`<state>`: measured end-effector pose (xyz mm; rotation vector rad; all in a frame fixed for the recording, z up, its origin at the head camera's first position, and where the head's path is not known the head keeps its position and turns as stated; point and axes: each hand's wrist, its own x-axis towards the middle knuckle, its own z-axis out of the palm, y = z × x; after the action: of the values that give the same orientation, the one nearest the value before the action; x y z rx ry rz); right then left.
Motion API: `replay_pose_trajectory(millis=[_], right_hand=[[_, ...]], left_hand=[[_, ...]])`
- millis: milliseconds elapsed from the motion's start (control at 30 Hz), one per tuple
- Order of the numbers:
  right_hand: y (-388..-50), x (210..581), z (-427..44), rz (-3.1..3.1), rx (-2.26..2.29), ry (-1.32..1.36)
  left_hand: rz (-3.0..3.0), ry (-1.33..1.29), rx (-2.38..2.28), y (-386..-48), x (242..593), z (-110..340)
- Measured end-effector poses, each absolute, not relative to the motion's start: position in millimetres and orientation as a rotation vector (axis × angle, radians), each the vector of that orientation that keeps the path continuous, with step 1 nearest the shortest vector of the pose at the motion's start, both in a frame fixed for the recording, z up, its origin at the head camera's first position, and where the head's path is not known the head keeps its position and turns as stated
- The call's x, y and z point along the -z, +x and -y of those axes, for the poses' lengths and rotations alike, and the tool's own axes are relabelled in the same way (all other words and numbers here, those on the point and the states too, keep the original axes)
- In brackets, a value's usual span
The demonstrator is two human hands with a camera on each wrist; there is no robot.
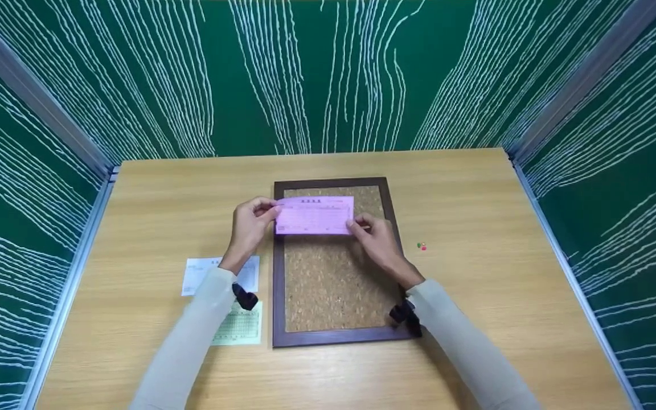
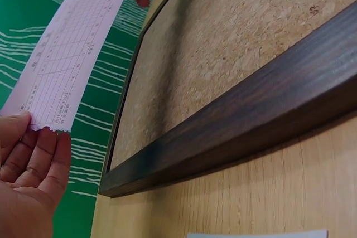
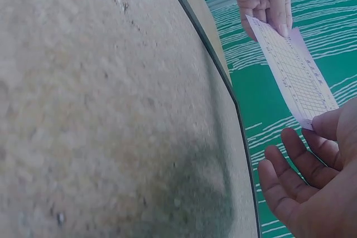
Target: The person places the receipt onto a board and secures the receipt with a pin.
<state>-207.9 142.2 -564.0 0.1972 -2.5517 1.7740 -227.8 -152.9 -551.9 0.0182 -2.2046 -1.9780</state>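
Observation:
A pink printed slip (image 1: 315, 216) is held up above the far part of a cork board (image 1: 333, 285) with a dark wooden frame. My left hand (image 1: 251, 224) pinches the slip's left end between thumb and fingers. At its lower right corner, my right hand (image 1: 376, 239) pinches it the same way. In the left wrist view the slip (image 2: 64, 54) shows a printed grid and a ragged edge near the left thumb. The right wrist view has the slip (image 3: 293, 71) stretched between both hands, off the cork surface.
Left of the board lie a white printed slip (image 1: 197, 276) and a green printed slip (image 1: 242, 327), both partly behind the left forearm. A few small red and green pieces (image 1: 423, 247) sit on the wooden table (image 1: 464, 199) to the right. Green walls with white lines surround it.

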Motion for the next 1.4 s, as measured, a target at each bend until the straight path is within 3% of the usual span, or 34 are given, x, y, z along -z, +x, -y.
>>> replay_pose_trajectory(millis=[500, 1400], right_hand=[[-214.4, 567.9, -157.9, 2.478, -1.833, 0.224], [-224.0, 585.7, -177.1, 2.513, -1.856, 0.147]], left_hand=[[2.242, 0.099, 1.989, -234.8, 560.2, 132.5], [2.385, 0.005, 1.913, -250.5, 581.2, 119.8]])
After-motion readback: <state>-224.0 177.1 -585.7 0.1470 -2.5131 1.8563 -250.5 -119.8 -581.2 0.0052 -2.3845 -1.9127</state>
